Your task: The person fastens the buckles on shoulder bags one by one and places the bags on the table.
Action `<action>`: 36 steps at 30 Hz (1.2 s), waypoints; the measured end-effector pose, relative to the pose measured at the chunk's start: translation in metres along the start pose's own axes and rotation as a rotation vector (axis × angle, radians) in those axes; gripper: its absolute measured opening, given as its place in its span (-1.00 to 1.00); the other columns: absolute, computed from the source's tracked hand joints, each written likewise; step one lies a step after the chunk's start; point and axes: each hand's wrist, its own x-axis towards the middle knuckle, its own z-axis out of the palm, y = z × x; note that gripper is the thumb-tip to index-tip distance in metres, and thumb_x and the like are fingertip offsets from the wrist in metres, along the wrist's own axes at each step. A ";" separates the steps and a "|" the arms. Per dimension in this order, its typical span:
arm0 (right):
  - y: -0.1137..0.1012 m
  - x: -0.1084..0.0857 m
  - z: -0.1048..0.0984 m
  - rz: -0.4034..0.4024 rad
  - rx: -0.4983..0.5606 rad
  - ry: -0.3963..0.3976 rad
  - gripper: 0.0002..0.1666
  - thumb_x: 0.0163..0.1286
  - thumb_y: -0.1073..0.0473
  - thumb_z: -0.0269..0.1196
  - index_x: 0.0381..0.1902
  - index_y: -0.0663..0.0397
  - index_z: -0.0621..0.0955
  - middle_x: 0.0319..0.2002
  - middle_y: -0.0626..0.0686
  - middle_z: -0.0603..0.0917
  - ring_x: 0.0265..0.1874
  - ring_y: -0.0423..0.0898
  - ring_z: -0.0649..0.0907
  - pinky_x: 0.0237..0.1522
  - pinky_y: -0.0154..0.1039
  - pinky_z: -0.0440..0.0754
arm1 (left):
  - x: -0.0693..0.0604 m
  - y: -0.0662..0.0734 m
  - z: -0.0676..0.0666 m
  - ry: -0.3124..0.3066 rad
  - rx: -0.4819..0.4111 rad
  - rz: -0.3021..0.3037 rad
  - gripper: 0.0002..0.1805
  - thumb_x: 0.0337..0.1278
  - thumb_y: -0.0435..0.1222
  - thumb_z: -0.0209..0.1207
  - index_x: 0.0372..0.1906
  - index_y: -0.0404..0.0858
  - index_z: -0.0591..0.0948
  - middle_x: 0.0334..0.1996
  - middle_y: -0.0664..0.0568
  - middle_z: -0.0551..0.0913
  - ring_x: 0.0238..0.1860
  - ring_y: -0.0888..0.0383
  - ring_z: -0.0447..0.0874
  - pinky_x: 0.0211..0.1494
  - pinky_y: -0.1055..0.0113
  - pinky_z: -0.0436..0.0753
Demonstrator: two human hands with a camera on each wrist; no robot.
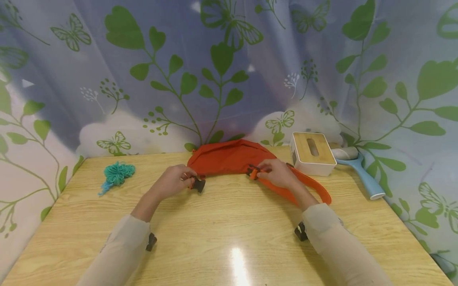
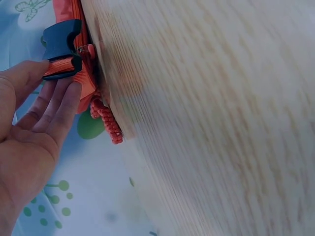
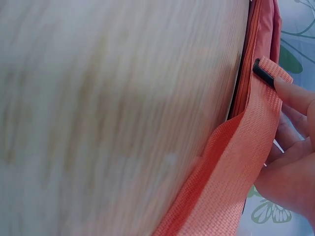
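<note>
Left hand [image 1: 171, 182] pinches a clip [image 2: 61, 39], right hand [image 1: 277, 173] a strap [image 3: 238, 152]. Only the head view shows yarn [image 1: 119, 173], near the back-left corner of the table [image 1: 214, 226].

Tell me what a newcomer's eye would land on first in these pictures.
The bright red fabric bag likely comes first, at the back middle of the pale wooden table. At its front, the bare left hand pinches a black plastic buckle piece and the right hand holds an orange webbing strap. Next come the teal yarn bundle at the table's left and the white, wooden-lidded box at the back right.
</note>
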 end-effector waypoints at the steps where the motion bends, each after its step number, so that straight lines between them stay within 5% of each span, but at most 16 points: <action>1: -0.001 0.001 0.000 -0.004 -0.003 0.003 -0.77 0.43 0.20 0.34 -0.01 0.17 0.71 -0.01 0.17 0.72 0.05 0.16 0.67 0.07 0.08 0.60 | 0.000 0.000 0.000 0.002 -0.005 0.000 -0.81 0.31 -0.41 0.26 -0.06 -0.38 0.74 -0.17 -0.11 0.70 -0.18 -0.02 0.69 -0.20 0.17 0.67; 21: -0.013 0.008 0.014 -0.058 -0.017 -0.047 -0.70 0.45 0.24 0.31 0.09 0.21 0.67 0.09 0.20 0.69 0.14 0.20 0.63 0.16 0.15 0.57 | 0.002 -0.003 0.001 0.013 -0.045 -0.043 -0.78 0.32 -0.39 0.26 -0.01 -0.38 0.72 -0.10 -0.12 0.70 -0.16 0.00 0.70 -0.21 0.20 0.67; 36: -0.025 0.011 0.025 -0.069 -0.043 -0.058 -0.77 0.43 0.23 0.32 0.02 0.13 0.70 -0.03 0.08 0.73 0.01 0.09 0.68 0.06 0.04 0.61 | -0.003 -0.001 0.001 0.014 -0.080 -0.061 -0.77 0.35 -0.37 0.26 0.02 -0.39 0.71 -0.06 -0.14 0.70 -0.11 -0.03 0.70 -0.19 0.19 0.68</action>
